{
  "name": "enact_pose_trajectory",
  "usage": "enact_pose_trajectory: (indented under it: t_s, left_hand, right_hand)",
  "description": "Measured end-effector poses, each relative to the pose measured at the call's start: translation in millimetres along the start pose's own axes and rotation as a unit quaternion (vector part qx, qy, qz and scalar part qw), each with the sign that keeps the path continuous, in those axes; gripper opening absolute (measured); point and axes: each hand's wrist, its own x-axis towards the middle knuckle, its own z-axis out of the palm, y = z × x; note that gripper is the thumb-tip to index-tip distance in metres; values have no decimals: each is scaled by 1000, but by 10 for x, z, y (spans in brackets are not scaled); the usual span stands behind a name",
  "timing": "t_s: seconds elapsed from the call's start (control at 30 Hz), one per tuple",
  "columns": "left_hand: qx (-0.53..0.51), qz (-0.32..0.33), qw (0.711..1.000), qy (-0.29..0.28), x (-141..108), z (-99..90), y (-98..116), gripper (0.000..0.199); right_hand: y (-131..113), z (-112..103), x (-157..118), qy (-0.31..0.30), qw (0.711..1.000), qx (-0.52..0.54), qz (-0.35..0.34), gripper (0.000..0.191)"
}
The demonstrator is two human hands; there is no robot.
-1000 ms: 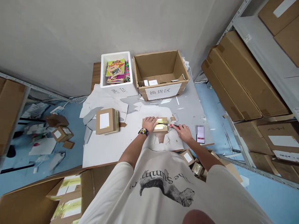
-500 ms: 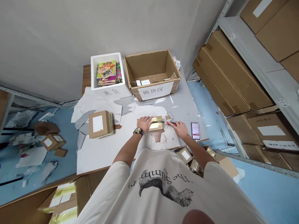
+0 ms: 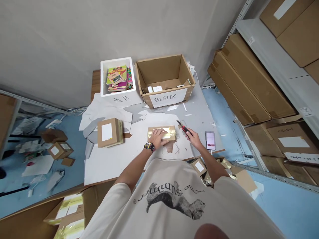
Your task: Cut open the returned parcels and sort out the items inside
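On the white-covered part of the table lies a small cardboard box (image 3: 170, 128) with shiny yellowish tape and a white label. My left hand (image 3: 157, 137), a watch at its wrist, rests on top of this box, fingers spread and thumb by the near edge. To the right of the box, my right hand (image 3: 193, 137) is closed around a red and black utility knife (image 3: 183, 127). The knife's blade points up and left, apart from the box. A larger taped cardboard box (image 3: 106, 132) with a white label stands further left.
A white foam box (image 3: 99, 79) with books and an open cardboard carton (image 3: 161, 63) stand at the back. A phone (image 3: 210, 140) lies near the right edge. Paper scraps litter the table. Shelves with large cartons (image 3: 249, 76) stand right; an open carton (image 3: 32, 212) with parcels is lower left.
The knife has come off the small box, moving right and away with its blade now turned up-left. My left hand has shifted nearer, from the box's far edge onto its top.
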Motion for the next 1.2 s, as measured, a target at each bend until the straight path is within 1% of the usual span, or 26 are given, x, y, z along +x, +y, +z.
enact_pose_trajectory:
  t_s: [0.07,0.13,0.23,0.33,0.47,0.63,0.77,0.8,0.87,0.97,1.0,1.03,1.07,1.1,1.13,1.17,1.2]
  left_hand:
    - [7,-21,1000,-13,43,1,63,61]
    - [14,-38,999,-30,121,1,122,61]
    - [16,-77,995,-54,244,0,210,58]
    - [10,-100,993,-60,301,8,291,57]
    - [-9,-78,996,-42,261,33,340,51]
    - [-32,-84,996,-31,207,48,323,48]
    - [-52,-78,995,-19,212,53,303,44]
    - [-59,-75,995,-16,218,53,297,42]
    - [-69,-74,995,-8,238,54,281,41]
    - [-81,-82,993,0,268,50,245,41]
    - [-87,-83,993,3,269,48,231,44]
    - [-95,-82,992,12,262,48,221,48]
    - [-105,-79,991,29,242,50,216,55]
    - [-120,-75,988,55,211,58,221,61]
    - [-139,-72,984,89,167,73,239,65]
    - [-165,-69,976,127,113,96,272,64]
    - [-199,-69,964,161,52,127,318,60]
  right_hand:
    - [25,-53,-109,-45,998,50,18,71]
    - [21,-157,-175,-77,995,60,37,68]
    - [-21,-336,-175,-114,990,32,73,63]
    - [-89,-448,-83,-152,985,-8,88,59]
    - [-210,-429,106,-192,977,-53,77,51]
    - [-378,-343,316,-264,956,-90,94,49]
    - [-496,-307,426,-265,955,-113,74,45]
    - [-517,-300,439,-265,955,-117,71,43]
    - [-536,-307,428,-284,948,-119,80,43]
    - [-483,-403,300,-327,933,-102,115,49]
    - [-446,-454,232,-326,933,-89,123,52]
    - [-404,-505,158,-311,939,-74,127,55]
    - [-361,-545,82,-280,950,-57,127,58]
    - [-323,-564,6,-235,964,-38,122,60]
    - [-293,-550,-68,-175,978,-21,114,63]
    - [-276,-494,-140,-106,989,-7,106,65]
    - [-273,-391,-212,-31,995,2,97,68]
